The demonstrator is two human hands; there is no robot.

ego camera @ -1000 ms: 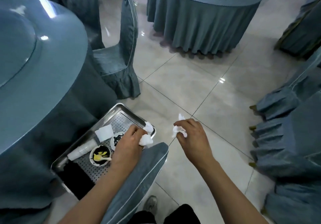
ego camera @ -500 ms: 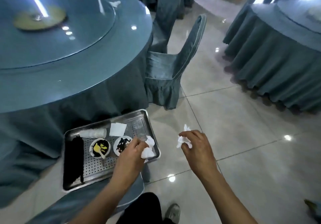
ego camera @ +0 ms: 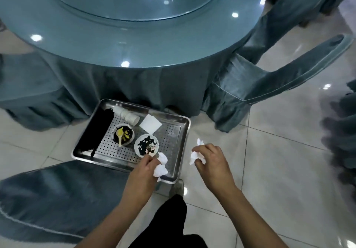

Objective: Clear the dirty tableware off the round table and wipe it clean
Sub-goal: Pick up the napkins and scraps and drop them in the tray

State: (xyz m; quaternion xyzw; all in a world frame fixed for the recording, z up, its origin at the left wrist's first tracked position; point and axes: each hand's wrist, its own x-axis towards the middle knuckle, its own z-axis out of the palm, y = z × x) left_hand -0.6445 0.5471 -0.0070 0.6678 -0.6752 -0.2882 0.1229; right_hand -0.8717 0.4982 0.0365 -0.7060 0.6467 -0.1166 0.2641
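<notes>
Both your hands are gripping crumpled tissues: left hand over the tray, right hand beside it. You're binning waste; dirty bowls are sitting in the tray, so wiping the table looks next.

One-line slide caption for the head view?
Both hands, left and right, grip crumpled white napkins beside a perforated steel tray of dirty bowls.

Single head-worn wide-angle view, looking steeply down, hands near, round table ahead.
</notes>
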